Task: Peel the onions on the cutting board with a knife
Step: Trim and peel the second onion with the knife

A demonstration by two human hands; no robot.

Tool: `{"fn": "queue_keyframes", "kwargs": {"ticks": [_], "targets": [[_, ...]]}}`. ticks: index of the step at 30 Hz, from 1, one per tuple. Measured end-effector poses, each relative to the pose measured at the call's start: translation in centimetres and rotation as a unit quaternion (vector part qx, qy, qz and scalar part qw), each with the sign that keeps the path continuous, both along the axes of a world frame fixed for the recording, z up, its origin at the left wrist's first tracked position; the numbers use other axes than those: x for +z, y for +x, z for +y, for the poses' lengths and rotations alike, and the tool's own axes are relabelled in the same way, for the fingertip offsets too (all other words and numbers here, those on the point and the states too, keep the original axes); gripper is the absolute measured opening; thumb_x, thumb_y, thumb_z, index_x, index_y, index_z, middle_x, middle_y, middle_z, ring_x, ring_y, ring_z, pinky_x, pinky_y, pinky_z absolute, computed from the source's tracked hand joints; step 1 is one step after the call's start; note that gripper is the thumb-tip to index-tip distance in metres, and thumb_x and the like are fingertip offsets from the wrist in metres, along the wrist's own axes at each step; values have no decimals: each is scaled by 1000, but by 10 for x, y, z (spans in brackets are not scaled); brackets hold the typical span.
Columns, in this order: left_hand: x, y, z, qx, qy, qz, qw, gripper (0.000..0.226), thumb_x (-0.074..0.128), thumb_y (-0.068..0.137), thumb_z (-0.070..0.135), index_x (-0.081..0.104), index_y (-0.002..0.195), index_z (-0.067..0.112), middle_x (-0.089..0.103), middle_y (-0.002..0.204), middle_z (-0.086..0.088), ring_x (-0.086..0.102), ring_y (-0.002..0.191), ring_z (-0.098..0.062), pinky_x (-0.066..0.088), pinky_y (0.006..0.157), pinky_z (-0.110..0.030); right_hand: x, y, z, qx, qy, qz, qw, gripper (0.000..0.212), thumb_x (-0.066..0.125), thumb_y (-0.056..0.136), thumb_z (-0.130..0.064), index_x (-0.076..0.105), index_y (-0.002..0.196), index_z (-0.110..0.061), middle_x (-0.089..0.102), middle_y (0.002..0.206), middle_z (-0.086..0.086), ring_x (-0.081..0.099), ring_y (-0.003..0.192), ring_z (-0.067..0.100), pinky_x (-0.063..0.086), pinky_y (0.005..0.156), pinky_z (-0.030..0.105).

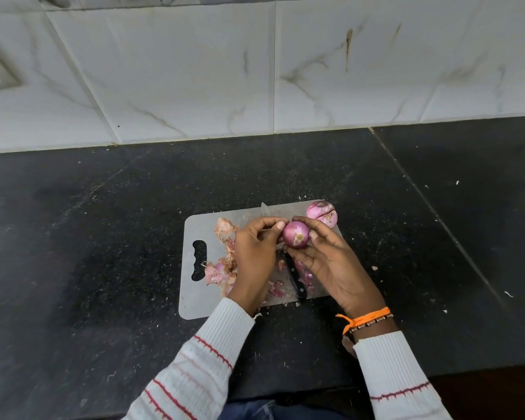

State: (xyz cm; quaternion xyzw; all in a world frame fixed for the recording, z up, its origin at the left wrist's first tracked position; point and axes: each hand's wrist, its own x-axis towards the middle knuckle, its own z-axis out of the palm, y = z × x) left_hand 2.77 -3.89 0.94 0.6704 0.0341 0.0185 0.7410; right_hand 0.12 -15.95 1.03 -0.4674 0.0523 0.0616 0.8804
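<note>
A: From the head camera, what sits on the counter?

B: A pale grey plastic cutting board (200, 228) with a wavy handle slot lies on the speckled black stone countertop (103, 225). Above it, both hands meet around a small round purple onion (296, 234).

A: Who actually holds it?

B: The right hand (328, 262) cups the purple onion from the right and below, fingers curled against it. The left hand (256, 253) has its fingertips pinched together at the onion's left side; whether they grip a bit of skin I cannot tell.

A: And the knife?

B: The black-handled steel knife (294, 277) lies on the board under the hands, handle toward the near edge, blade tip poking out beyond the left hand's fingers. Neither hand touches it.

A: Any other onions?

B: A second pinkish onion with torn papery skin (322, 213) rests at the board's far right corner, just beside the held one. Loose pink-brown peelings (222, 268) lie scattered on the board's left half, near the slot. An orange thread band (365, 319) circles the right wrist, above a white ribbed sleeve with red stripes (394, 377).
</note>
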Motion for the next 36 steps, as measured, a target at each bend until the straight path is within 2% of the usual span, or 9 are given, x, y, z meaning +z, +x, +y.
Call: {"fn": "queue_keyframes", "kwargs": {"ticks": [6,10,14,17,21,25,27,32,36], "targets": [[0,-6,3,-124,-19,-22,992,23,54,93,11,67,111,15,69,110,-3,62,107,-16,51,91,-28,4,-1,0,-42,21,10,999,25,34,100,-10,57,107,-11,67,93,10,67,73,14,56,64,23],[1,-7,2,-193,-38,-34,980,41,63,83,1,58,120,19,66,113,5,62,105,-4,50,86,-20,5,-1,-4,-66,3,-2,998,20,37,100,-12,56,104,-10,67,90,7,65,72,10,54,61,21],[-3,-5,1,-185,-25,-48,981,46,58,84,-7,52,126,12,63,117,-1,62,106,-6,49,86,-19,1,0,-8,-106,-163,-38,980,14,47,96,-10,59,90,-12,66,88,6,63,77,10,51,69,25],[-6,-4,0,-182,22,-54,982,42,58,87,-2,52,128,8,63,121,-6,62,109,-11,50,90,-24,-1,1,-13,-185,-341,-101,916,12,57,90,-5,66,93,-13,67,96,4,63,87,8,48,76,21],[-7,-5,-1,-164,61,-69,982,37,63,87,8,58,124,10,65,118,-6,63,107,-21,53,90,-35,10,-4,-10,-185,-377,-194,886,25,61,84,7,66,90,-17,66,94,0,64,88,2,49,75,12],[-9,-4,3,-141,82,-60,985,46,73,79,28,62,122,17,63,112,-11,64,103,-25,51,92,-47,7,-4,-9,-194,-406,-198,871,24,66,81,6,67,89,-16,67,88,-6,65,83,-2,51,72,11],[-8,-4,3,-133,96,-61,985,51,74,76,31,62,123,15,61,107,-16,66,96,-23,53,90,-44,6,-3,-10,-204,-412,-194,866,17,68,80,5,69,87,-11,67,85,-7,65,80,-4,50,70,10],[-7,-3,1,-130,102,-71,984,48,72,76,13,61,122,8,59,100,-19,64,78,0,52,78,-19,4,-1,-10,-214,-446,-214,843,11,72,75,6,70,82,-2,65,82,-7,65,80,-3,51,69,10],[-6,-3,0,-116,137,-76,981,58,70,67,34,63,121,14,58,92,-12,59,81,-12,54,84,-37,-1,4,-13,-221,-466,-217,829,10,73,73,7,70,76,-2,64,82,-9,65,81,0,53,69,13]]}}
